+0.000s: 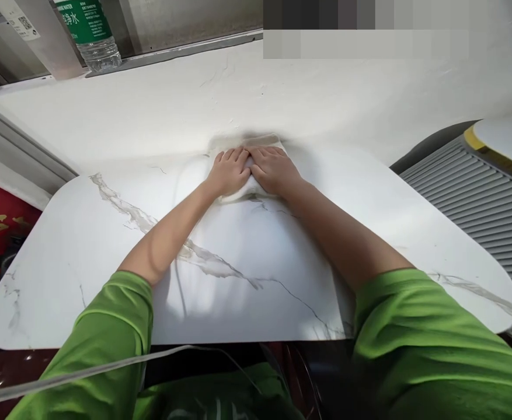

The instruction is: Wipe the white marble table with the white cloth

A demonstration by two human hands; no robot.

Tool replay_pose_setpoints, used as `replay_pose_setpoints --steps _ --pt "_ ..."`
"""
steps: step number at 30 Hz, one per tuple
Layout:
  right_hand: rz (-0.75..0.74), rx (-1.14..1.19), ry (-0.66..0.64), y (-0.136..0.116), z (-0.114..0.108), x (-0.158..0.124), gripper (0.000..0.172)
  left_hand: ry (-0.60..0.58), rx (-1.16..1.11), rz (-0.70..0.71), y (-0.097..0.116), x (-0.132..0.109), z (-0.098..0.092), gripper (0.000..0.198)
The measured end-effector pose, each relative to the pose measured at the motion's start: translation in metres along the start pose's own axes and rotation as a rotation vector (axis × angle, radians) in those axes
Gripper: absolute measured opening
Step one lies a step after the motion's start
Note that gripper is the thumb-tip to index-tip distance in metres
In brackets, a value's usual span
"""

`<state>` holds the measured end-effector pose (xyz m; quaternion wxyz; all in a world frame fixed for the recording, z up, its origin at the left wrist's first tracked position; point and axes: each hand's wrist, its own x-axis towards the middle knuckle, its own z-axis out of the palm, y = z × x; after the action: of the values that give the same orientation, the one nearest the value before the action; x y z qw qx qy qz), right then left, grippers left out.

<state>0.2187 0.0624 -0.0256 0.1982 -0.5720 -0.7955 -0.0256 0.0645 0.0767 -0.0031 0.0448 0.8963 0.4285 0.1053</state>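
A folded white cloth [250,188] lies at the far side of a white marble-patterned table [256,245], close to the wall. My left hand [228,171] rests flat on the cloth's left half, fingers pointing away from me. Beside it, my right hand [274,169] presses on the right half in the same way. The two hands almost meet at the thumbs. Neither hand has its fingers wrapped round the cloth; part of it is hidden under the palms.
Behind the table stands a white wall [163,116] with a ledge bearing a green-labelled water bottle [91,29] and a pale translucent container [45,35]. A ribbed grey piece of furniture [470,186] is at the right. A pale cable [107,368] crosses near my body.
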Motion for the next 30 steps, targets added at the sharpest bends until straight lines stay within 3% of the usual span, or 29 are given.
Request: replay_pose_setpoints --steps 3,6,16,20,24,30 --pt "-0.006 -0.048 -0.015 -0.012 -0.005 -0.013 0.057 -0.009 0.007 0.005 0.003 -0.012 0.000 0.054" --pt "-0.004 -0.076 -0.043 -0.037 -0.015 -0.037 0.058 -0.020 0.013 0.033 0.009 -0.041 -0.004 0.054" --pt "-0.105 -0.089 -0.049 -0.151 -0.048 -0.164 0.058 -0.036 0.062 0.132 0.057 -0.210 -0.033 0.056" --pt "-0.178 -0.065 -0.023 -0.176 -0.052 -0.185 0.058 -0.030 0.070 0.067 0.069 -0.251 -0.038 0.056" --pt "-0.168 -0.031 -0.066 -0.182 -0.046 -0.170 0.058 -0.046 0.086 0.053 0.055 -0.250 -0.039 0.057" --pt "-0.047 -0.026 -0.096 -0.173 -0.020 -0.097 0.058 -0.062 0.080 0.059 -0.009 -0.191 -0.037 0.056"
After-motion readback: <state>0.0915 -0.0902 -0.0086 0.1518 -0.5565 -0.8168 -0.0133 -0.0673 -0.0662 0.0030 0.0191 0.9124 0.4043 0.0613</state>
